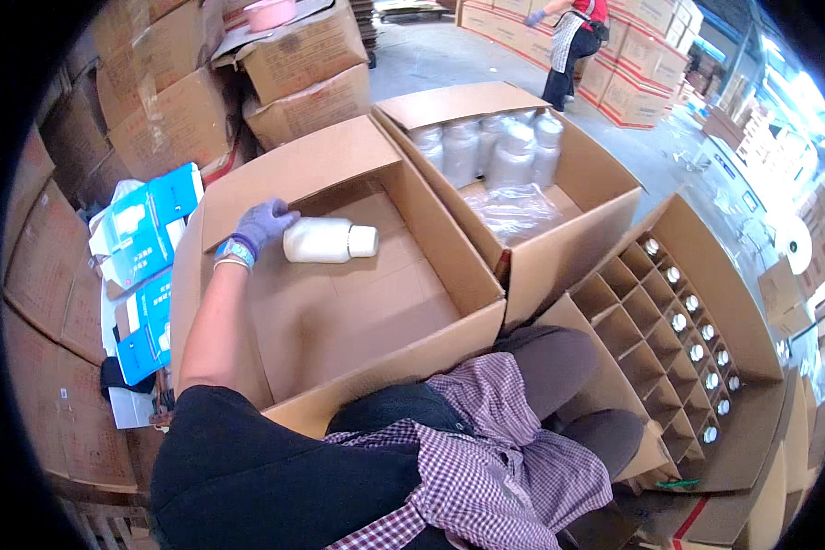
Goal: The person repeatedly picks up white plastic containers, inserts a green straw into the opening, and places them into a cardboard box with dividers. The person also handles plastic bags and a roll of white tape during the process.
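Observation:
My left hand (264, 225), in a purple-grey glove with a watch on its wrist, reaches over a large open cardboard box (399, 344). Its fingers are closed at the base end of a white plastic bottle (319, 240). The bottle lies sideways above the box floor, its white cap pointing right. Only the cardboard bottom shows inside this box. My right hand is not in view.
Right of it, another open carton (568, 247) holds several plastic-wrapped bottles (511, 156). A divided carton (646, 353) has white-capped bottles in some cells. Blue printed boxes (147, 229) lie at left, by stacked cartons (174, 119). A person (573, 50) stands far off.

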`<action>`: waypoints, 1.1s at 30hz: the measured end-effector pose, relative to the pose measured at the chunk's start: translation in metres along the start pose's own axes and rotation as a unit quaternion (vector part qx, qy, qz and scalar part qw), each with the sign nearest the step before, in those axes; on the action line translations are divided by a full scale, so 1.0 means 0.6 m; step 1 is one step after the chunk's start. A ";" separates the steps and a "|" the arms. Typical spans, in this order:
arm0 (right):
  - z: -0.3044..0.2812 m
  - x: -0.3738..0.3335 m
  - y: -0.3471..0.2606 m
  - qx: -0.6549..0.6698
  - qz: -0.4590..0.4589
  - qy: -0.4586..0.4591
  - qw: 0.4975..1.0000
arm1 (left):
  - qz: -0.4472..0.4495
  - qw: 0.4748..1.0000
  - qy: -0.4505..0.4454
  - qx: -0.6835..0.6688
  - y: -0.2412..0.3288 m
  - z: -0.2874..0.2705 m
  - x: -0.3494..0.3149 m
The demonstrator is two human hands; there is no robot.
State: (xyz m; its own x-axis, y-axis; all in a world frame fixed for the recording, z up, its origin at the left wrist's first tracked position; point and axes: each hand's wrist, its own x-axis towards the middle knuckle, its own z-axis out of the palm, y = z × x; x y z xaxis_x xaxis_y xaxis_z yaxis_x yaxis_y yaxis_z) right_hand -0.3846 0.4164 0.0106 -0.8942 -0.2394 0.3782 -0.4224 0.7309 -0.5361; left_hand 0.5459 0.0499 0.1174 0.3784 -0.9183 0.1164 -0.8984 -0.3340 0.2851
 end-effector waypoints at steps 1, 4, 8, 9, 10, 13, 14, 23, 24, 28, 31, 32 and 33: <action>0.016 0.019 0.011 0.010 -0.045 0.011 0.999 | 0.000 0.999 -0.038 0.019 -0.048 0.048 0.033; 0.070 0.054 -0.037 -0.032 -0.113 0.017 0.993 | 0.071 0.990 -0.097 0.070 -0.087 0.180 0.062; 0.103 0.086 -0.103 0.089 -0.086 -0.071 0.990 | -0.009 0.978 -0.015 0.206 0.071 0.242 0.058; 0.099 0.090 -0.111 0.119 -0.086 -0.100 0.984 | -0.074 0.983 0.026 0.165 0.074 0.254 0.071; 0.104 0.082 -0.134 0.120 -0.102 -0.086 0.984 | -0.151 0.984 0.059 0.074 0.001 0.282 0.105; 0.062 0.042 -0.216 0.112 -0.100 -0.050 0.987 | -0.406 0.879 0.217 -0.124 -0.094 0.393 0.170; 0.059 0.043 -0.206 0.119 -0.112 -0.051 0.985 | -0.391 0.874 0.152 -0.245 -0.133 0.414 0.173; 0.161 -0.018 -0.363 0.335 -0.125 -0.233 0.904 | -0.048 0.887 0.118 -0.443 -0.140 0.401 0.125; 0.125 -0.040 -0.406 0.328 -0.115 -0.253 0.903 | -0.009 0.876 0.075 -0.477 -0.022 0.356 0.110; 0.101 -0.168 -0.596 0.388 -0.218 -0.423 0.789 | 0.181 0.803 0.078 -0.562 0.113 0.132 0.045; 0.057 -0.261 -0.693 0.511 -0.068 -0.643 0.566 | 0.232 0.750 0.062 -0.616 0.301 0.002 -0.074; 0.045 -0.282 -0.709 0.537 -0.013 -0.689 0.487 | 0.219 0.770 0.056 -0.596 0.338 -0.016 -0.104; 0.039 -0.292 -0.720 0.515 -0.127 -0.662 0.530 | 0.300 0.785 0.067 -0.538 0.358 -0.019 -0.122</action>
State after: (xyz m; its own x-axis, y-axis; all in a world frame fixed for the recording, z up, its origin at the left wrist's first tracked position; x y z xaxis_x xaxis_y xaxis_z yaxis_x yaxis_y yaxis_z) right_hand -0.0489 0.1274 0.1585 0.1782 -0.9831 0.0411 0.1990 -0.0049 -0.9800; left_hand 0.3276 0.0475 0.1810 0.0433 -0.7870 0.6154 -0.2420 0.5894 0.7708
